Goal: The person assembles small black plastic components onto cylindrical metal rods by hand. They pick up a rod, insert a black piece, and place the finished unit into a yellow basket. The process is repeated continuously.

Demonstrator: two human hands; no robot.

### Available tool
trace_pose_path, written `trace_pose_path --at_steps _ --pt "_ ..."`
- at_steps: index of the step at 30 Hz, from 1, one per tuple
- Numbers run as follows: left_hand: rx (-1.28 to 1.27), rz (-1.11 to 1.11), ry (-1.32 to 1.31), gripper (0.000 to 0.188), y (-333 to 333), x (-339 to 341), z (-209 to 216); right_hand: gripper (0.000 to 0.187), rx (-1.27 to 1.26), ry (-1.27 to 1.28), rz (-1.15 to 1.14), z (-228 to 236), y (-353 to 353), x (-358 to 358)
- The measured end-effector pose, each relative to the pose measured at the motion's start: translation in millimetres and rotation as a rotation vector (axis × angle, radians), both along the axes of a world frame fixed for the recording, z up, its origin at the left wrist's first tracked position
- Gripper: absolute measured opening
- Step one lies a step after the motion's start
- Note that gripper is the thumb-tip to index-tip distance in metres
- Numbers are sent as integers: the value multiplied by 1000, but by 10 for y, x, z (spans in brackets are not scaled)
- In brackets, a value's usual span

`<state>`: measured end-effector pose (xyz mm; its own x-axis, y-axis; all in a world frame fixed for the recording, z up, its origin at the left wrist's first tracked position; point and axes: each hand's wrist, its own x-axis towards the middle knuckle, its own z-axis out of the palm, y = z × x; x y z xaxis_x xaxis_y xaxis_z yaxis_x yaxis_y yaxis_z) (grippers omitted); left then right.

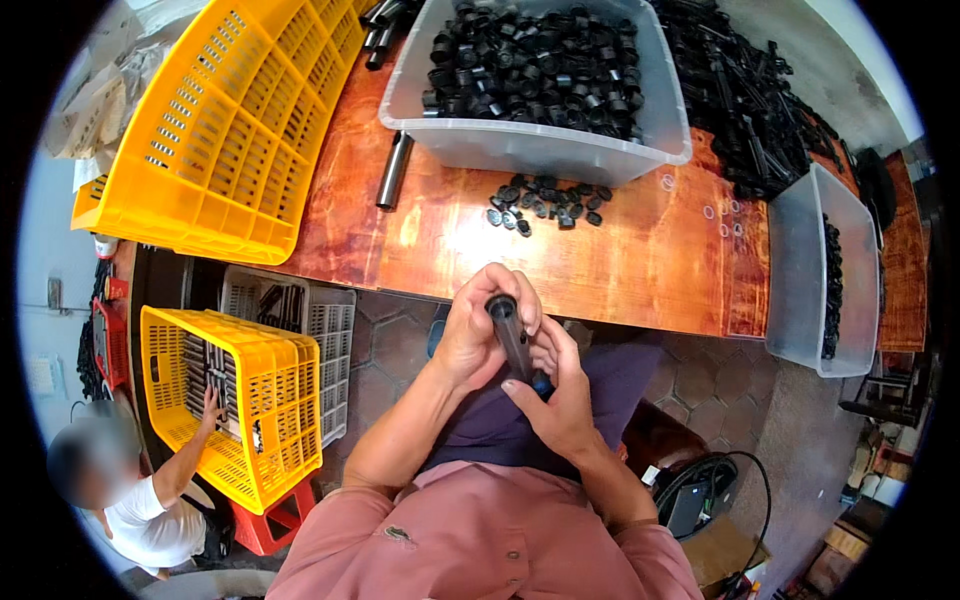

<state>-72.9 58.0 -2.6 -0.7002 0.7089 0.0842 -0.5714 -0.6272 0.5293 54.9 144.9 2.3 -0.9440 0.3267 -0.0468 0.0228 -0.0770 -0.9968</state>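
Observation:
Both my hands are in front of my body, just off the table's near edge. Between them is a dark tube with an open, hollow end facing up. My left hand curls around its upper end. Lower down, my right hand is closed on the same tube, thumb beside a small blue part at its lower end. Beyond my hands, several small black caps lie loose on the wooden table. Left of them rests a shiny metal tube.
A clear bin of black caps stands at the back, beside piled black parts. Another clear bin is at the right edge. A yellow crate sits at left. At lower left, a person reaches into a yellow crate of tubes.

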Motion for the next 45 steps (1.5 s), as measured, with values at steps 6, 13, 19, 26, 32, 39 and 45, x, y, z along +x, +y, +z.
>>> trace_pose_path --at_steps 6,13,19,26,32,39,45 --pt "-47 -24 376 48 -66 -44 134 48 388 88 -69 27 221 -27" --pt "-402 -25 726 40 -244 -64 303 38 484 132 -135 -61 252 -94" --pt "-477 24 707 47 -273 -71 224 34 475 69 -87 -7 178 -89" --pt "-708 195 811 34 -408 -29 75 35 445 -33 -72 -30 155 33" --pt "-677 163 979 24 -474 -122 246 34 450 -31 -87 -149 148 154" --pt "-630 126 918 22 -410 -65 147 33 337 -112 -91 -196 176 288" --pt "-708 39 777 39 -381 -52 26 33 243 -166 -117 -156 170 284"
